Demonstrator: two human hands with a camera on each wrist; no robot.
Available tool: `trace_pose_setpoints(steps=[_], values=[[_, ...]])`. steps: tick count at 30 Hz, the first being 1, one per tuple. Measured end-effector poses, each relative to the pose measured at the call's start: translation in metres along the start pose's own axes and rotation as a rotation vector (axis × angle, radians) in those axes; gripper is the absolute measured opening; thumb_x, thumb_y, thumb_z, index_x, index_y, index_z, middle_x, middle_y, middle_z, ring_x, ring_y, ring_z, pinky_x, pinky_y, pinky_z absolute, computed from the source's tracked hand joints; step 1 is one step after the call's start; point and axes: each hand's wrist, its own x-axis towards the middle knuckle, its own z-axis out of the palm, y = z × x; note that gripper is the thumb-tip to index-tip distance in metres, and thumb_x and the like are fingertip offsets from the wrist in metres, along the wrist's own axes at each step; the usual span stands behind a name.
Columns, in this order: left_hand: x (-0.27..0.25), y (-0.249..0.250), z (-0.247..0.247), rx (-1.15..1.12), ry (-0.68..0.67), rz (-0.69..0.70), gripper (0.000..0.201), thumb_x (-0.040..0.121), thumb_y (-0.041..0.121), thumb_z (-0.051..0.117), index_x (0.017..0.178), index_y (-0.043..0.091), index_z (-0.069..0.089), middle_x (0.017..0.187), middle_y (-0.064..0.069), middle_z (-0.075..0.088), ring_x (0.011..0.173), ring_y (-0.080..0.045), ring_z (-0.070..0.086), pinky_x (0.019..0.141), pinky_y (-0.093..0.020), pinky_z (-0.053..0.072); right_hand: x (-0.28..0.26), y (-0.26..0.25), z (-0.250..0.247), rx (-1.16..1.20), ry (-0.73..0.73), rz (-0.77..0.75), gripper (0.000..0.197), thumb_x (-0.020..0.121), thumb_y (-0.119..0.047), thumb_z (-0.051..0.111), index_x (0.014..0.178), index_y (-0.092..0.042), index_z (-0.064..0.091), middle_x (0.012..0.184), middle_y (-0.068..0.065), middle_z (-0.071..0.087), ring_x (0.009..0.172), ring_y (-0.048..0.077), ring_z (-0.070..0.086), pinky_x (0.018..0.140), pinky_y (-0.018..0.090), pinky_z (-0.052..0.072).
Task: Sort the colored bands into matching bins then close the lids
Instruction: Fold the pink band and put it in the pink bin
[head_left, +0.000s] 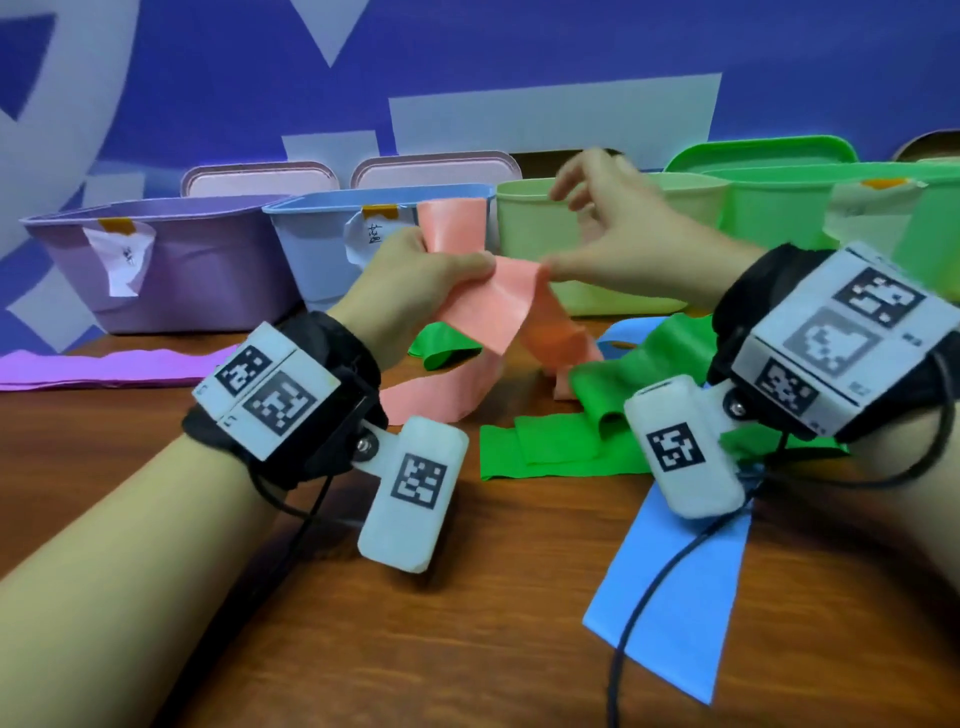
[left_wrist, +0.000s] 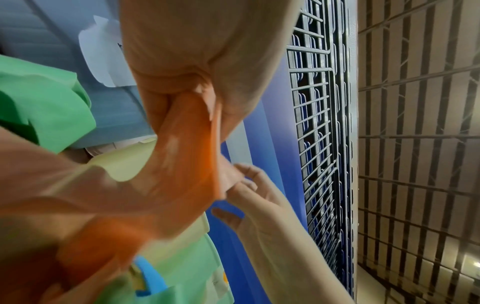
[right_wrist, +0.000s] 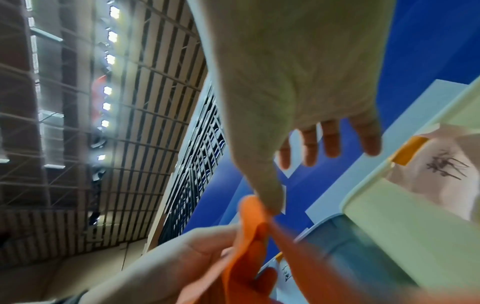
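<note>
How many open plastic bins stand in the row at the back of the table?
4: purple plastic bin at far left, light blue plastic bin next, pale yellow-green plastic bin in the middle, bright green plastic bin at right. More may be hidden beyond the frame.

A brown wooden table (head_left: 467, 623) holds four open bins in a row: purple (head_left: 171, 270), blue (head_left: 322, 244), pale yellow (head_left: 623, 249) and green (head_left: 810, 208). Purple (head_left: 104, 369), green (head_left: 561, 447), blue (head_left: 675, 597) and seemingly pink (head_left: 441, 395) bands lie before them.

The person is wearing black wrist straps (head_left: 332, 338) carrying white marker-printed blocks (head_left: 265, 389), white tagged camera pods (head_left: 413, 499) screwed on at 5 o'clock, black cables (head_left: 654, 587) trailing.
</note>
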Motion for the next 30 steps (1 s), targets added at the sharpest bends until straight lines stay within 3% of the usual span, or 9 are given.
trace_pose_setpoints(steps=[2,4,8,13,15,18,22,26,30], values=[[0.002,0.000,-0.002,-0.065,0.031,-0.015,0.004,0.088,0.004,0.059,0.085,0.006,0.061,0.080,-0.006,0.066,0.060,-0.008,0.065,0.059,-0.020,0.054,-0.005,-0.010,0.001,-0.018,-0.034,-0.135,0.043,0.076,-0.028,0.066,0.112,-0.021,0.044,0.113,0.002,0.040,0.107,0.019,0.036,0.093,0.009,0.026],[0.002,0.002,-0.002,-0.142,0.051,-0.036,0.005,0.088,0.003,0.058,0.093,0.002,0.061,0.085,-0.010,0.066,0.067,-0.014,0.064,0.066,-0.024,0.056,-0.011,-0.019,0.000,-0.043,-0.117,-0.228,0.041,0.075,-0.023,0.065,0.110,-0.022,0.043,0.108,-0.004,0.036,0.101,0.013,0.030,0.066,-0.011,0.015],[-0.002,0.005,-0.002,-0.274,0.046,-0.048,0.007,0.084,-0.004,0.059,0.089,0.001,0.062,0.084,-0.011,0.066,0.067,-0.017,0.064,0.065,-0.027,0.055,-0.013,-0.026,0.006,-0.119,-0.231,-0.401,0.057,0.061,-0.025,0.076,0.108,-0.022,0.043,0.107,-0.001,0.032,0.097,0.011,0.024,0.074,0.022,0.025],[-0.002,0.007,-0.001,-0.303,0.038,-0.081,0.012,0.089,0.003,0.057,0.099,0.001,0.062,0.084,-0.009,0.064,0.070,-0.016,0.062,0.063,-0.028,0.053,-0.011,-0.025,0.007,0.011,-0.100,-0.450,0.017,0.074,-0.031,0.071,0.082,-0.032,0.056,0.097,-0.005,0.048,0.096,0.009,0.038,0.080,0.021,0.032],[-0.002,0.007,-0.001,-0.319,0.008,-0.107,0.027,0.097,0.020,0.047,0.117,0.005,0.057,0.082,-0.003,0.064,0.064,-0.011,0.061,0.057,-0.021,0.051,-0.010,-0.027,0.003,0.112,-0.022,-0.409,0.006,0.076,-0.028,0.059,0.081,-0.027,0.056,0.082,-0.007,0.055,0.084,0.005,0.049,0.076,0.016,0.038],[-0.002,0.003,-0.004,-0.307,-0.050,-0.156,0.046,0.101,0.043,0.027,0.124,0.015,0.054,0.088,0.000,0.070,0.076,-0.012,0.068,0.063,-0.023,0.053,-0.003,-0.022,0.001,0.265,0.142,-0.257,0.007,0.078,-0.024,0.049,0.073,-0.028,0.046,0.071,-0.010,0.054,0.071,0.009,0.055,0.074,0.027,0.047],[-0.003,0.005,-0.006,-0.143,0.102,-0.173,0.021,0.100,0.029,0.035,0.100,0.019,0.054,0.082,0.001,0.060,0.069,-0.015,0.065,0.059,-0.025,0.050,0.005,-0.012,-0.004,0.395,0.446,0.007,0.016,0.081,-0.021,0.042,0.069,-0.030,0.037,0.068,-0.004,0.051,0.083,0.033,0.061,0.076,0.051,0.051],[0.001,0.006,-0.007,-0.126,0.153,0.015,0.017,0.100,0.026,0.043,0.086,0.020,0.050,0.083,-0.002,0.061,0.072,-0.015,0.059,0.064,-0.025,0.048,0.008,0.000,-0.010,0.463,0.379,0.227,0.022,0.083,-0.008,0.039,0.066,-0.022,0.040,0.085,0.017,0.055,0.068,0.033,0.065,0.064,0.045,0.057],[-0.004,0.011,-0.002,-0.243,0.064,0.135,0.010,0.098,0.020,0.047,0.099,0.016,0.055,0.066,0.011,0.063,0.058,-0.004,0.058,0.056,-0.016,0.048,0.003,0.004,-0.003,0.669,0.232,0.332,0.027,0.086,0.002,0.038,0.065,-0.014,0.045,0.069,0.013,0.052,0.041,0.014,0.058,0.043,0.025,0.053]])
